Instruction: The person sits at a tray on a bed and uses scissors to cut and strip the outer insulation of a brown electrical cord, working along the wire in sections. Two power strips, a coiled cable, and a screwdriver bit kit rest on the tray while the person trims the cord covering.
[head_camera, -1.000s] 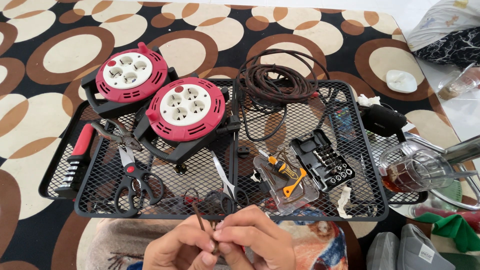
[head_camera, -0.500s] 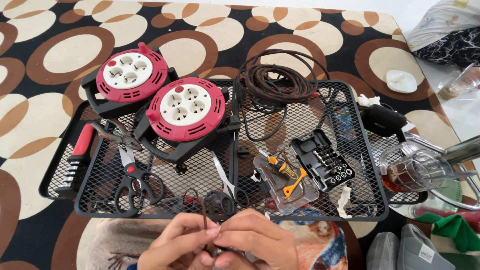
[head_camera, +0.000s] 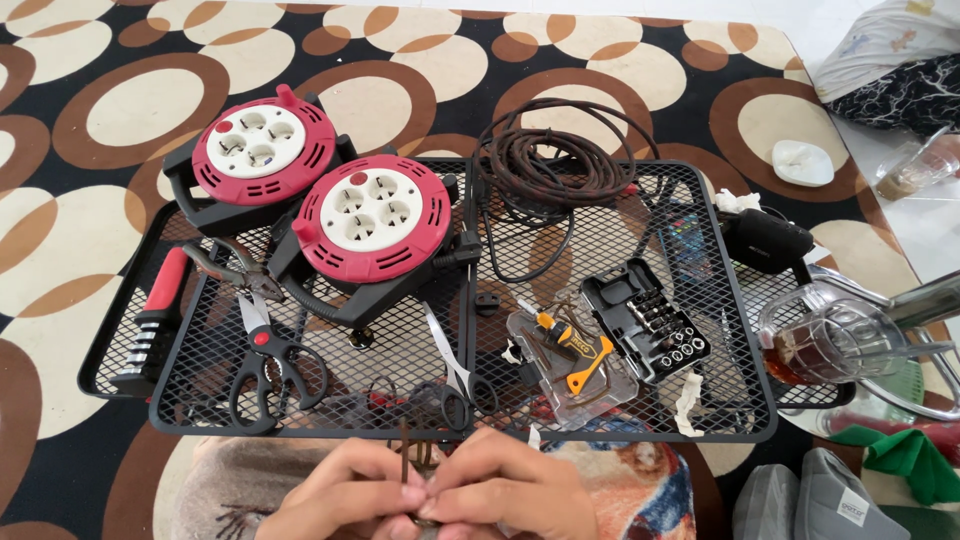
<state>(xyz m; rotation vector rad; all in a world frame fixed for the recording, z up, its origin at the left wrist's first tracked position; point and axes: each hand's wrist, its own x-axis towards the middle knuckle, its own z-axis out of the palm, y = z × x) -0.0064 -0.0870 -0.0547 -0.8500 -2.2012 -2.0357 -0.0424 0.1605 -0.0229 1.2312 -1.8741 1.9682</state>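
My left hand (head_camera: 345, 490) and my right hand (head_camera: 505, 492) meet at the bottom edge of the head view, just in front of the black wire mesh tray (head_camera: 470, 428). Between their fingertips they pinch a short dark brown wire (head_camera: 405, 455) that sticks up a little. What lies lower in my palms is hidden. On the tray just beyond my fingers lie a pair of black scissors (head_camera: 462, 385) and a clear case with small tools (head_camera: 565, 355).
Two red cable reels with white sockets (head_camera: 265, 150) (head_camera: 372, 215) stand at the back left. A coil of dark cable (head_camera: 550, 165), a black bit set (head_camera: 650, 320), pliers (head_camera: 235, 265), second scissors (head_camera: 268, 365), a red-handled tool (head_camera: 150, 320) and a glass jug (head_camera: 830, 335) surround them.
My hands have shifted slightly while working the wire; the wire end now stands a little more upright between my fingers. Nothing on the tray has moved.
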